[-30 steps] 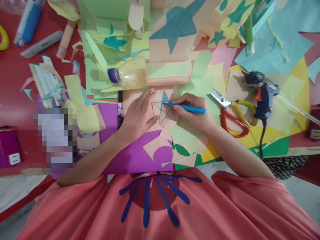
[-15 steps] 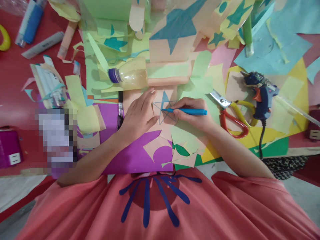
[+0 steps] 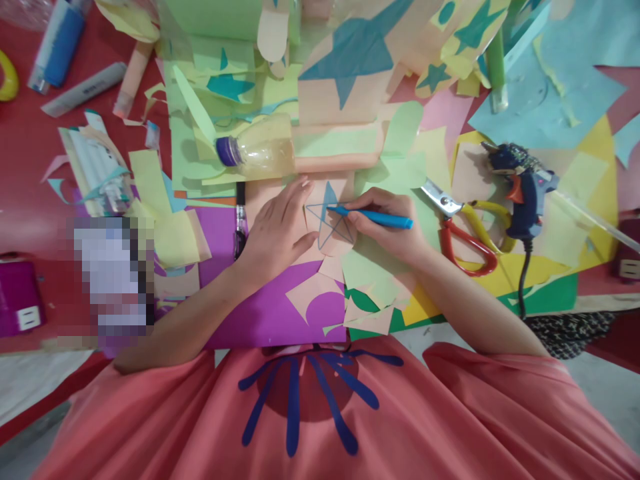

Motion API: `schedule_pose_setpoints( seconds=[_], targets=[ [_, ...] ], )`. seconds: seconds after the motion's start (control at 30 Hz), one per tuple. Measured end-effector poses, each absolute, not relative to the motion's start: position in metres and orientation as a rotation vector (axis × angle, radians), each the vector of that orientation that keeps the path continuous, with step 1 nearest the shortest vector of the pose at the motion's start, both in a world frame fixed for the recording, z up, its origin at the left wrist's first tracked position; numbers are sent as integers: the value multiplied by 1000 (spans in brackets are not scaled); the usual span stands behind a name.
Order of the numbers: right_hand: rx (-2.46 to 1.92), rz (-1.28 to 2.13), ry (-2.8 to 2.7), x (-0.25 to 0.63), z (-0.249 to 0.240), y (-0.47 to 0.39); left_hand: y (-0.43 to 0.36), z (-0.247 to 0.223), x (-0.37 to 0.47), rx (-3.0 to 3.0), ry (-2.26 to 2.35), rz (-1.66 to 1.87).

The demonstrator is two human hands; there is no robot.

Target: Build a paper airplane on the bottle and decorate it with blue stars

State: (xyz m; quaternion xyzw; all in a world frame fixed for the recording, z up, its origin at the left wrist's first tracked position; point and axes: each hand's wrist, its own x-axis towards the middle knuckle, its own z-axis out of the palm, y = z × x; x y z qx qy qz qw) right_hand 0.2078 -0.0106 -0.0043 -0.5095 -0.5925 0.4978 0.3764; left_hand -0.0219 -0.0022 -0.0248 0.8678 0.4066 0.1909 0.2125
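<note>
My right hand (image 3: 383, 217) is closed around a blue felt-tip pen (image 3: 393, 219). The pen's tip touches a star outline (image 3: 325, 227) on pale peach paper (image 3: 345, 188); the star's top point is coloured blue. To the left, my left hand (image 3: 280, 223) lies with fingers stretched out on the peach paper, its thumb beside the star. A black pen (image 3: 241, 217) lies just left of that hand. Above both hands rests a clear bottle (image 3: 263, 147) with a purple cap, its right part wrapped in green and peach paper.
Right of my right hand lie scissors (image 3: 457, 220) with red and yellow handles and a blue glue gun (image 3: 523, 187) with a cord. Markers (image 3: 93, 87) and paper scraps are at left. Papers with blue stars (image 3: 350, 50) lie at the back. Purple paper (image 3: 280, 313) is in front.
The pen tip has moved slightly up and right within the star, and the blue pen has tilted a little. My left hand stays in place.
</note>
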Motion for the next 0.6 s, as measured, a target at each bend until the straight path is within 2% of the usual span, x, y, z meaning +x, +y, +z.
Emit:
schedule_pose_setpoints(
  seconds=[0.6],
  targets=[
    [-1158, 1299, -1673, 209, 1, -11, -2, -25, -23, 2396, 1134, 534]
  ],
)
